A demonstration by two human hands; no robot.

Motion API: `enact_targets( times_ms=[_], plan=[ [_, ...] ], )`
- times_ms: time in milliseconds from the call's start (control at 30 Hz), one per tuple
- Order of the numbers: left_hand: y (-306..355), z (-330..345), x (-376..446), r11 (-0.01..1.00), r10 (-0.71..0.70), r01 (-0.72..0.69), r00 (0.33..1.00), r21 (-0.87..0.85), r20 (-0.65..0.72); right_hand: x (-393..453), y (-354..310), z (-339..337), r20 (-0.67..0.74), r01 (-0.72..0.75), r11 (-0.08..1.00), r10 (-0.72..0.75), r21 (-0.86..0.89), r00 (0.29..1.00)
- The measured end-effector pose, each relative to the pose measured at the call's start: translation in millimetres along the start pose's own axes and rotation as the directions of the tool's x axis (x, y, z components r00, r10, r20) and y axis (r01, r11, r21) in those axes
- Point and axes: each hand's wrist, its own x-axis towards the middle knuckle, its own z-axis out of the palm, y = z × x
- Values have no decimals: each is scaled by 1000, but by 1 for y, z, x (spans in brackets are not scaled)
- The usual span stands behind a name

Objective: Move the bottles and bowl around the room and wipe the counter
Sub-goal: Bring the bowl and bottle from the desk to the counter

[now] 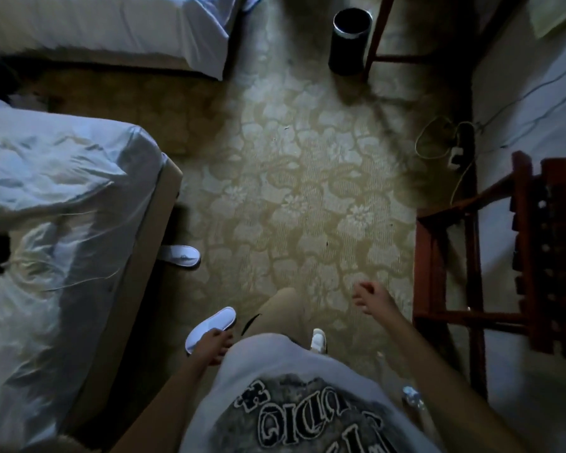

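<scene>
Two beds on the left: near bed [62,204] w/ rumpled white sheet, far bed [111,24] at top. White slippers on floor, one [182,255] poking out by near bed's edge, another [211,325] just by left hand [214,346]. Black bin [350,40] stands beside a wooden leg at top. Wooden rack [471,256] on the right, cables [451,148] beyond it. Floral carpet [291,174], dim room. Both hands loosely curled, holding nothing; right hand [371,297] out front. Poss. a clear bottle [412,398] low by right forearm, blurred.
</scene>
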Motion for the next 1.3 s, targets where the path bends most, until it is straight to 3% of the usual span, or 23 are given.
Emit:
enact_targets(
  times_ms=[167, 333, 500, 633, 767, 967, 1167, 1300],
  plan=[
    [110, 7, 62, 997, -28, 30, 999, -72, 34, 96, -70, -36, 9, -60, 997, 61, -54, 998],
    [297, -4, 125, 997, 27, -18, 993, -78, 119, 164, -114, -86, -89, -286, 958, 287, 27, 954],
    [519, -37, 150, 963, 267, -268, 961, 12, 66, 237, -201, -140, -174, -310, 942, 328, 125, 928],
    [648, -56, 177, 919, 393, -393, 920, -21, 10, 319, -288, -165, -166, -279, 950, 299, 138, 940],
    [726, -66, 219, 945, 325, -325, 946, -21, -1, 425, -380, -174, -123, -235, 964, 250, 125, 960],
    [793, -91, 268, 989, 5, -16, 997, -146, -71, 566, -560, -195, 0, -182, 980, 183, 84, 983],
    [906, -119, 305, 971, -40, 6, 989, -238, -140, 679, -741, -233, 21, -8, 1000, 8, -5, 1000],
    [1008, -142, 355, 969, -48, 19, 992, -245, -116, 750, -805, -245, 33, -43, 999, 44, -24, 999]
  ],
)
